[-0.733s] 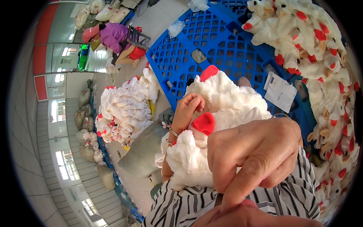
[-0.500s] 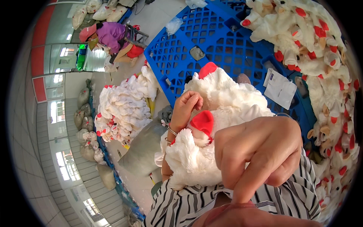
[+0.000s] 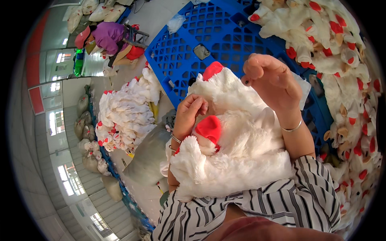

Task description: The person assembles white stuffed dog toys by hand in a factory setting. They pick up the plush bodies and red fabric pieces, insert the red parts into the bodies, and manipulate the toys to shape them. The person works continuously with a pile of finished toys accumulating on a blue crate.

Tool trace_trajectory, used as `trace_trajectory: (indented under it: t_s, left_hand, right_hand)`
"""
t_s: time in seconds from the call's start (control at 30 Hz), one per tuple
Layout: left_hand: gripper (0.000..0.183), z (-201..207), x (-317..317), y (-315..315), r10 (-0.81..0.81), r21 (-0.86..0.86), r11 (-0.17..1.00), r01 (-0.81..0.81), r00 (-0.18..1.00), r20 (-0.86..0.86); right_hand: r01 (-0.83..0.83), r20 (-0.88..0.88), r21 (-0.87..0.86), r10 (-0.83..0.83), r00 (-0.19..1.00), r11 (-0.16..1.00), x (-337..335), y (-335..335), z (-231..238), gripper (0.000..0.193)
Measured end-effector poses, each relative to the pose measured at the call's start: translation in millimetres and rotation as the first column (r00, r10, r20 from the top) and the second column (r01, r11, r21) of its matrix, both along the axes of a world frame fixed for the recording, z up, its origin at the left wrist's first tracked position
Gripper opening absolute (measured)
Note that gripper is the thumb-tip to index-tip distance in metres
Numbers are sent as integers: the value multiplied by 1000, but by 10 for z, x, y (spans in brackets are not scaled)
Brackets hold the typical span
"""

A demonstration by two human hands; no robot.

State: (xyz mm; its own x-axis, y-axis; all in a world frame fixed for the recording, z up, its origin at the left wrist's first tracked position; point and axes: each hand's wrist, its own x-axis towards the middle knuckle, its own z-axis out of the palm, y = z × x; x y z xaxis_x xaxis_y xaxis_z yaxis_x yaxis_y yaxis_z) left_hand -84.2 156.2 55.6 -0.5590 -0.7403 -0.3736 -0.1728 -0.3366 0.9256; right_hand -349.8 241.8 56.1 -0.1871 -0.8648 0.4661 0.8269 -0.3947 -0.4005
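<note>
White fluffy plush skins [image 3: 237, 160] with red parts lie in a heap over my lap. One red cap-like piece [image 3: 209, 129] faces up near the middle, and another red tip [image 3: 212, 70] shows at the far end. My left hand [image 3: 191, 112] rests against the left side of the plush, its fingers curled in and pressed together; whatever they hold, if anything, is hidden. Raised above the right side of the plush is my right hand [image 3: 275, 80], fingers bent and pinched on a small dark round piece [image 3: 246, 82]. It does not touch the plush.
A blue plastic pallet [image 3: 221, 40] lies ahead. More white plush skins with red parts pile up on the right [image 3: 350, 72] and on the floor at left [image 3: 126, 106]. A grey sack [image 3: 144, 154] sits by my left arm. Farther left, a person in purple [image 3: 108, 38] bends forward.
My right hand has moved away from close below the camera, out over the right side of the plush. The left hand has kept its curled pose, and the whole view has shifted slightly.
</note>
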Motion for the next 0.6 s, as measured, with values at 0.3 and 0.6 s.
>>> trace_trajectory:
  t_s: [0.3, 0.6]
  left_hand:
    - [15, -49, -63, -25, -14, 26, 1000, 16, 998, -63]
    - [15, -66, -57, -48, -26, 32, 999, 29, 996, -87]
  right_hand:
    - [42, 17, 201, -46, 999, 979, -201, -97, -294, 52]
    - [27, 49, 251, -40, 998, 968, -186, -187, -427, 48]
